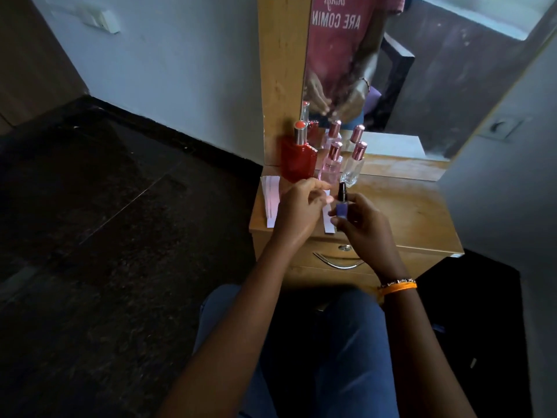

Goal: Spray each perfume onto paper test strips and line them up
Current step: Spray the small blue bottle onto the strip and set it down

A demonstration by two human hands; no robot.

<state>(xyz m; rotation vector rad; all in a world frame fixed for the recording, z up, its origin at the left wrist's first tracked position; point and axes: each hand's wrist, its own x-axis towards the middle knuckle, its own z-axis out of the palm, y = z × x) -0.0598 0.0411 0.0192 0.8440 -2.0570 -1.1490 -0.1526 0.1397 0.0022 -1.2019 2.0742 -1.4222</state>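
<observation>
My right hand [363, 224] grips a small purple perfume bottle [341, 210] with a black spray nozzle, held upright above the wooden dresser top [416, 212]. My left hand [298, 209] hovers just left of it, fingers curled near the nozzle; whether it pinches anything I cannot tell. A white paper strip [328, 221] lies on the dresser between my hands, partly hidden. A stack of white test strips [271, 197] rests at the dresser's left edge. Behind stand a red bottle [298, 159], a pink bottle [331, 167] and a clear bottle [354, 167], all capped.
A mirror [422, 70] in a wooden frame rises behind the bottles and reflects them and my hands. The dresser has a drawer with a metal handle [339, 262] facing my knees. Dark floor lies to the left; a wall stands on the right.
</observation>
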